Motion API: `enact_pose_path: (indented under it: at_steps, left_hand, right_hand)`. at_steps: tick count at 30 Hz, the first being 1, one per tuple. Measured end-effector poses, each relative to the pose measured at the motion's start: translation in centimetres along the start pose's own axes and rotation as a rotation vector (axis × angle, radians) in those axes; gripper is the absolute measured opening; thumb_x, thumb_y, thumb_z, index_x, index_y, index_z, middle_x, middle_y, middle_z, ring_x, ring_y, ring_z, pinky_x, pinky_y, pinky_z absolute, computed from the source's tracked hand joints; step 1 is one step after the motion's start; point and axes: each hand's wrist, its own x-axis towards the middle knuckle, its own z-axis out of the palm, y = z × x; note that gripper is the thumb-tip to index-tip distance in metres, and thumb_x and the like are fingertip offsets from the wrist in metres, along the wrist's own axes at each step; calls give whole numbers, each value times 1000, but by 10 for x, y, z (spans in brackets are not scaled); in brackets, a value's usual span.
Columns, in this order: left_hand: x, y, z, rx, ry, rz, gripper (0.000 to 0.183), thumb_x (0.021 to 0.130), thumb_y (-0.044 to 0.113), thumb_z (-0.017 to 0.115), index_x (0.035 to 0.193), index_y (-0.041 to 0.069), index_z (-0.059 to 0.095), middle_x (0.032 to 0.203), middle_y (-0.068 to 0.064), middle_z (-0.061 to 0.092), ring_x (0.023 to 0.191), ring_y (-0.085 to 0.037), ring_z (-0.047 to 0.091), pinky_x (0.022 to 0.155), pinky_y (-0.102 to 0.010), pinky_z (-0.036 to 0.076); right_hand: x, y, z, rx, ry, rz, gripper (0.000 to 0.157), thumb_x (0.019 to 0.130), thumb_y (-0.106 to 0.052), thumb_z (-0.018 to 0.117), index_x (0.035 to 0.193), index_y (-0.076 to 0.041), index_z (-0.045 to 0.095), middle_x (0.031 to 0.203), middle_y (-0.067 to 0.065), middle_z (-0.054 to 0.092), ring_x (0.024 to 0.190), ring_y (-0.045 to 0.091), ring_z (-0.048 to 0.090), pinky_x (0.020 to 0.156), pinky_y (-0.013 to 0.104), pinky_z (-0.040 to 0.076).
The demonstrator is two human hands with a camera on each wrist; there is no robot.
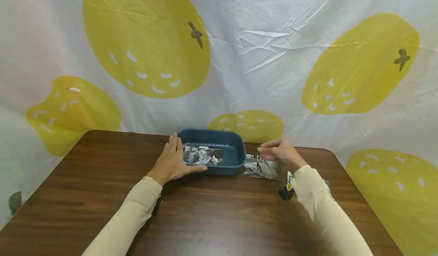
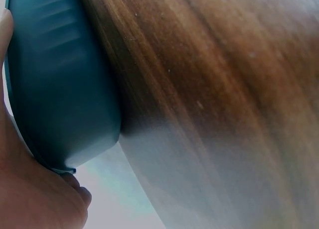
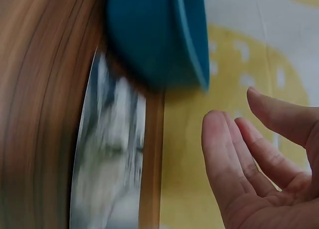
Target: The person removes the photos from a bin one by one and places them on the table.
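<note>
A dark blue plastic bin [image 1: 239,161] stands near the back edge of the table, with a black-and-white photo print [image 1: 202,155] lying in it. My left hand [image 1: 171,162] rests against the bin's left end, fingers extended along that side and thumb laid along the front rim. In the left wrist view the bin's outer wall [image 2: 60,79] runs past this hand. To the right of the bin, a second black-and-white print [image 1: 261,168] lies flat on the table. Over its far right part is my right hand [image 1: 278,151], fingers apart from the thumb and nothing between them.
A small black object with a yellow spot [image 1: 285,192] sits near the right forearm. Partly hidden behind that sleeve is another printed piece [image 1: 326,183]. A dark item [image 1: 158,202] peeks out by the left sleeve. A lemon-patterned cloth [image 1: 239,77] hangs behind the wooden table [image 1: 219,218].
</note>
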Motion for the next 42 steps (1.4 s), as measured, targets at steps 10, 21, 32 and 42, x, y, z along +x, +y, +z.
enact_pose_path:
  at_steps: [10, 21, 32, 42]
  left_hand:
    - [-1, 0, 4, -4, -11, -12, 138, 73, 84, 65, 155, -15, 16, 164, -32, 1, 153, -44, 3, 122, -54, 16]
    - [0, 3, 1, 0, -15, -4, 138, 73, 85, 64, 155, -15, 16, 164, -31, 1, 153, -42, 2, 123, -54, 15]
    - [1, 1, 0, 23, 11, 6, 138, 73, 85, 65, 154, -16, 18, 163, -33, 3, 153, -43, 4, 123, -52, 14]
    - [1, 1, -1, 22, 3, -10, 139, 72, 86, 64, 155, -14, 17, 164, -31, 2, 153, -42, 4, 124, -51, 14]
  right_hand:
    - [26, -26, 77, 201, -167, 24, 42, 95, 1, 68, 132, 16, 56, 126, 29, 64, 94, 20, 73, 99, 43, 52]
    - [45, -27, 117, 121, -121, 76, 33, 93, 3, 67, 123, 17, 64, 127, 25, 66, 120, 41, 62, 99, 42, 53]
    - [62, -16, 131, -75, 67, 86, 35, 84, -1, 80, 113, 16, 67, 118, 24, 68, 102, 33, 69, 91, 39, 58]
    - [65, -12, 140, -12, 123, 54, 27, 83, 5, 75, 107, 16, 70, 105, 23, 74, 75, 15, 67, 75, 31, 61]
